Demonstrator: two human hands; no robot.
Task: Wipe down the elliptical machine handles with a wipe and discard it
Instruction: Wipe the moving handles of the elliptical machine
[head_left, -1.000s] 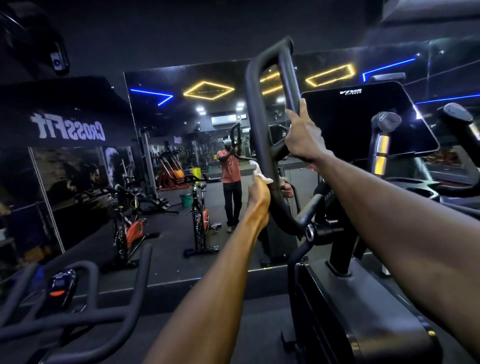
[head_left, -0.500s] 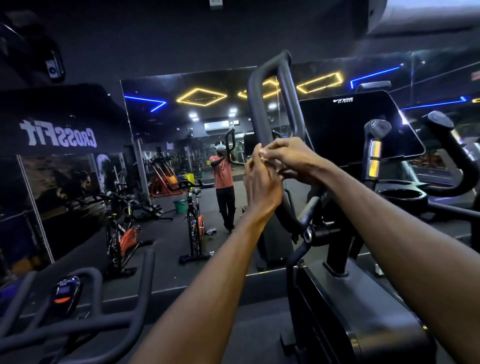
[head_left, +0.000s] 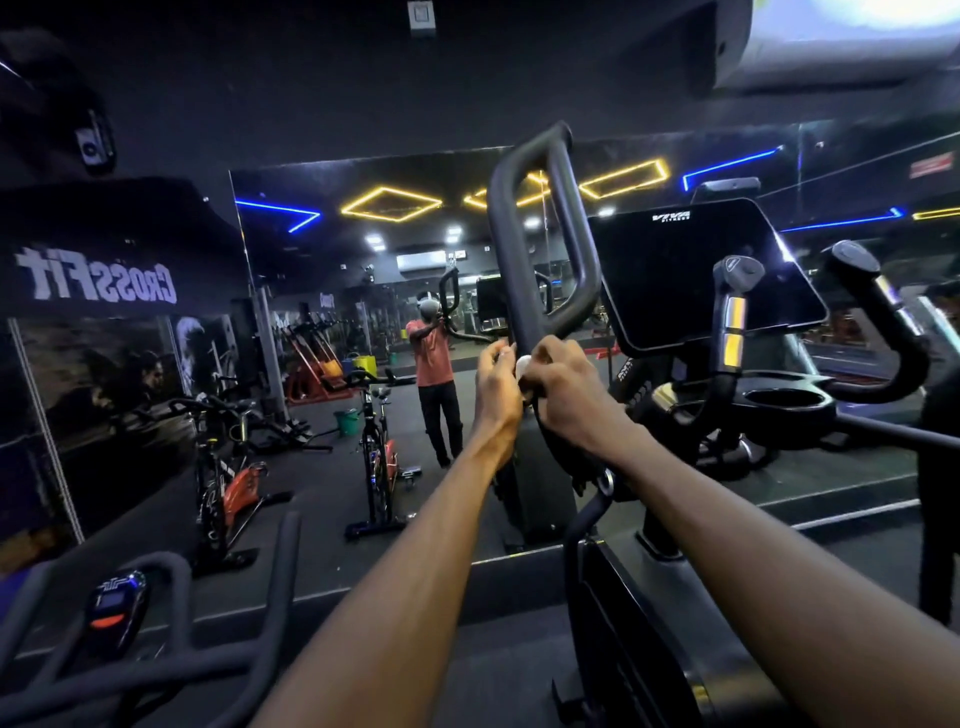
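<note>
The elliptical's black looped left handle rises in front of me. Both hands meet at its lower part, just under the loop. A small white wipe shows between them, pressed against the handle bar. My left hand pinches the wipe from the left side. My right hand closes over the wipe and the bar from the right. Most of the wipe is hidden by the fingers. The machine's right handle stands untouched at the far right.
The dark console screen, a short inner grip and a cup holder sit right of my hands. A wall mirror ahead reflects a person and spin bikes. Another bike's handlebar is at lower left.
My right hand came down off the upper handle loop and joined my left hand on the wipe. Both hands now sit together lower on the bar.
</note>
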